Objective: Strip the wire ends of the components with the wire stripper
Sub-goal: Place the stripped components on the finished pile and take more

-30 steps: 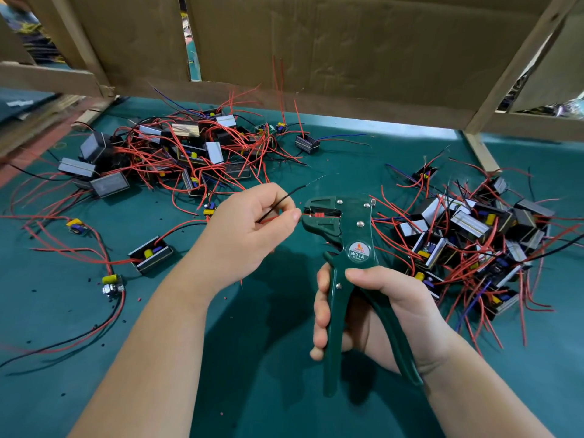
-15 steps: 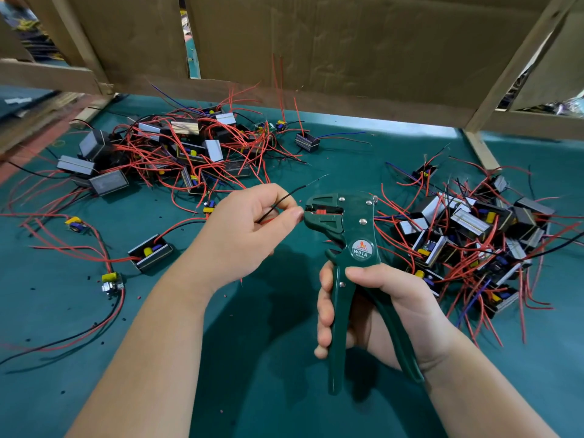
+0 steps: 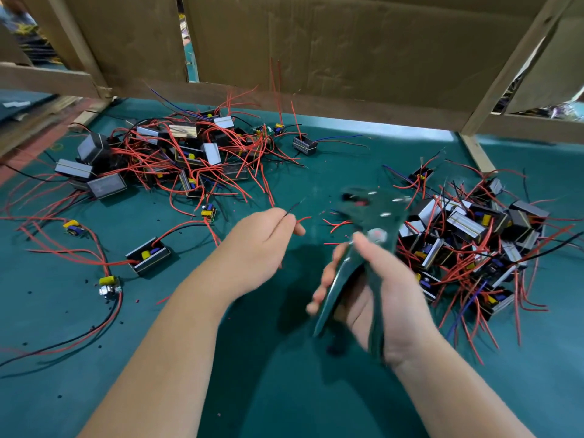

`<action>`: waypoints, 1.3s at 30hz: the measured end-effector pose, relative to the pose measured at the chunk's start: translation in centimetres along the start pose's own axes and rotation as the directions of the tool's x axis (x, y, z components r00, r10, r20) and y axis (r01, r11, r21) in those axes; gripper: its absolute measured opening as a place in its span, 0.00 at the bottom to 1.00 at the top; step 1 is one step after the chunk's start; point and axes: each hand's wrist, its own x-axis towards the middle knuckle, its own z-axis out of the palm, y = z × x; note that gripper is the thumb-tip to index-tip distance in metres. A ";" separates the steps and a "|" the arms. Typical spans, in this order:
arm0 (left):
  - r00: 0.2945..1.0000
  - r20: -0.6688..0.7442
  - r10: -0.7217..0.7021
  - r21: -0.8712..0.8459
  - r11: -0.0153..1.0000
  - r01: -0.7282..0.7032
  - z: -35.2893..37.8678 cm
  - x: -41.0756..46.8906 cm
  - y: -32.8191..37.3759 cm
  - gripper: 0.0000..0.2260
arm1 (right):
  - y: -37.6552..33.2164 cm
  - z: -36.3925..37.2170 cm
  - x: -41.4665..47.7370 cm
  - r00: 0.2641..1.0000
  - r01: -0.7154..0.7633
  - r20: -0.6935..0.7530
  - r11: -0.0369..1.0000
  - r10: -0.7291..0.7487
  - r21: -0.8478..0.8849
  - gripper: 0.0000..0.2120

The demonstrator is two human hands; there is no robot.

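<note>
Near the middle of the green desk point(image 3: 284, 390), the left hand point(image 3: 259, 248) pinches a thin black wire point(image 3: 294, 206) between thumb and forefinger, with a red wire end point(image 3: 304, 219) poking out just beside it. To its right, apart from the wire tips, the right hand point(image 3: 382, 295) is clenched round the handles of the blurred green wire stripper point(image 3: 369, 214). One heap of components point(image 3: 177, 153) lies at the far left, another heap point(image 3: 467, 238) just right of the stripper, and a lone component point(image 3: 148, 255) sits left of the forearm.
</note>
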 end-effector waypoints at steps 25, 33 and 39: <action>0.972 0.232 0.042 0.247 0.964 -0.101 -0.8 -0.7 1.1 0.15 | -2.5 -2.1 0.1 0.951 0.286 0.084 0.952 -0.296 0.112 0.34; 0.987 0.161 -0.022 -0.378 0.922 0.082 -1.0 -0.8 1.6 0.16 | -3.0 -2.8 -0.1 0.968 0.203 0.136 0.976 -0.213 0.083 0.29; 0.991 0.131 0.029 -0.486 0.873 0.039 -1.1 -1.1 2.2 0.16 | -1.7 -2.0 -0.2 0.948 0.130 0.288 0.991 -0.133 0.029 0.39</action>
